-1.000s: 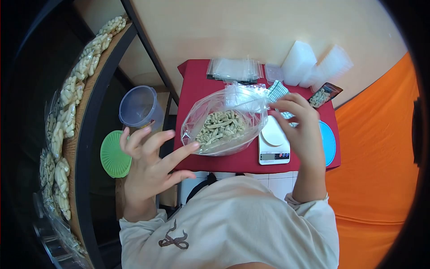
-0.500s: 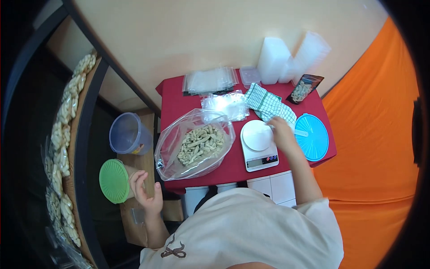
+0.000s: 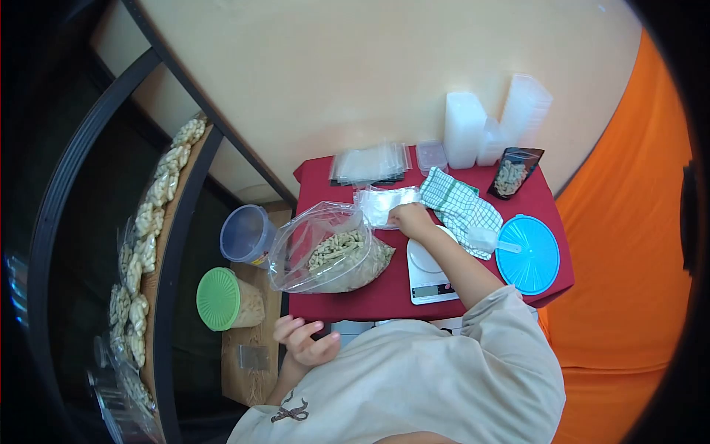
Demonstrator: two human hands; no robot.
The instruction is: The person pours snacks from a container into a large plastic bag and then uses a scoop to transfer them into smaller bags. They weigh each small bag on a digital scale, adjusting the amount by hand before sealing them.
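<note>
Though earlier by the scale [image 3: 424, 278], right fingers [image 3: 399, 213] bunched at clear bags [image 3: 379, 208], hold unclear; left fingers [image 3: 302, 336] half-curled, empty.

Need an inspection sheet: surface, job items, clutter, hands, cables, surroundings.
Surface: red tablecloth, part bare at near edge.
Job's things: open clear bag with pale pieces; white digital scale, partly hidden by right forearm; clear plastic packets.
Clutter: checked cloth, scoop, blue lid, black pouch, stacked plastic containers.
Left hand: fingers loosely curled, nothing seen in it.
Right hand: at the packets; grip unclear.
Cables: nothing seen.
Surroundings: shelf with filled bags, orange fabric.
</note>
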